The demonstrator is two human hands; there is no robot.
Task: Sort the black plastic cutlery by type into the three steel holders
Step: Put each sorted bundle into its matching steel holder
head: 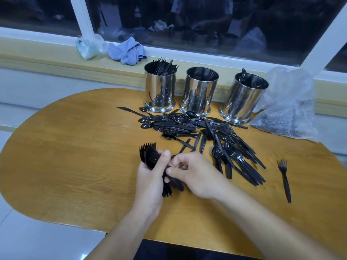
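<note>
Gripping a bundle of forks at centre frame, the left hand has fingers curled round the handles, tines up. Right hand touches the bundle, fingertips pinching at it. Loose cutlery pile lies just above-right of the hands; three holders stand beyond.

fork bundle upright, cutlery pile before holders
</note>
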